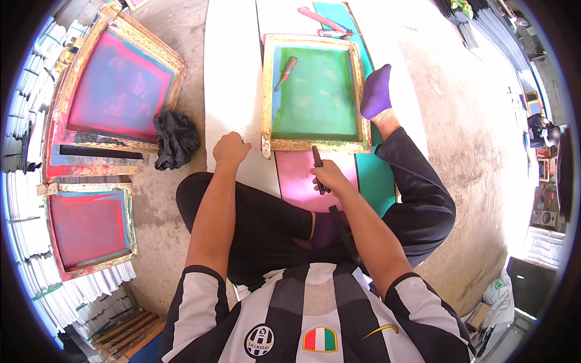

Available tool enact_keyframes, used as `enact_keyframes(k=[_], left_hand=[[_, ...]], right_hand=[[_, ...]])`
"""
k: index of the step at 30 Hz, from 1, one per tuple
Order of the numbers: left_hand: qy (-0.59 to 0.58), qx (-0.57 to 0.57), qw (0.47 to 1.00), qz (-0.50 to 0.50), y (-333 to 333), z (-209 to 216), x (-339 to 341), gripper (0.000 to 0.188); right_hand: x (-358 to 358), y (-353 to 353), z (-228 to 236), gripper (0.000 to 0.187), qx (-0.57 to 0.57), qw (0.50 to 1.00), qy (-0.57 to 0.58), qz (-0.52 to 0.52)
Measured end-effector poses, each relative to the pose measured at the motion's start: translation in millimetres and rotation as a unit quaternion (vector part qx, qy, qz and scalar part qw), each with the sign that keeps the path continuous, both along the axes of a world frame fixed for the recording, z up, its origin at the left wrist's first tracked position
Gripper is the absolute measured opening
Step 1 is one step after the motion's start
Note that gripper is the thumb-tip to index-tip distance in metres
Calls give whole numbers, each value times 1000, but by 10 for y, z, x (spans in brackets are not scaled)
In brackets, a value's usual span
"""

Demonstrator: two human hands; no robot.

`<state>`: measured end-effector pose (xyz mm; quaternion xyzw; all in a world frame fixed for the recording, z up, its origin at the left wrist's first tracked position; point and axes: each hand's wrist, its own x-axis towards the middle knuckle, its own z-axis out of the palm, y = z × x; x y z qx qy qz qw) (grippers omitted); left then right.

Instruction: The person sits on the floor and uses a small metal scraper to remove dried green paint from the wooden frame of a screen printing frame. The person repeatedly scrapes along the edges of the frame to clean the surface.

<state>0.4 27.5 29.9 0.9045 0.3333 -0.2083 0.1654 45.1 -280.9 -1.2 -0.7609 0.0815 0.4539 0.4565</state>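
Note:
My right hand (330, 175) is closed around a slim dark tool (317, 158), its tip close to the near edge of a wooden screen-printing frame (315, 145); the tool's exact kind is unclear. My left hand (232, 149) is held closed, left of the frame's near left corner; whether anything small is pinched in it is hidden. Green mesh (318, 100) with a blue border fills the frame. On the mesh's upper left lies a screwdriver (287, 72) with a reddish handle. Pink (315, 175), teal (375, 172) and white sheets or panels lie beneath the frame.
My foot in a purple sock (377, 94) rests against the frame's right side. Beyond the frame lie a pink rod-like piece (319, 19) and small tools (334, 34). At left are stacked printing frames (121, 85), a black plastic bag (175, 140) and a red-meshed frame (89, 227).

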Motion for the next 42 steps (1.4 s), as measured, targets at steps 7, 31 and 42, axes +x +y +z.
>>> enact_keyframes(k=[7, 31, 42], left_hand=[[-5, -14, 1000, -20, -30, -37, 2, 47], [-53, -51, 997, -32, -103, -85, 134, 45], [-46, -54, 997, -26, -136, -93, 176, 46]], right_hand=[[163, -1, 88, 27, -2, 999, 37, 27], [244, 45, 64, 20, -210, 957, -91, 177], [145, 35, 56, 32, -217, 945, -151, 190]])
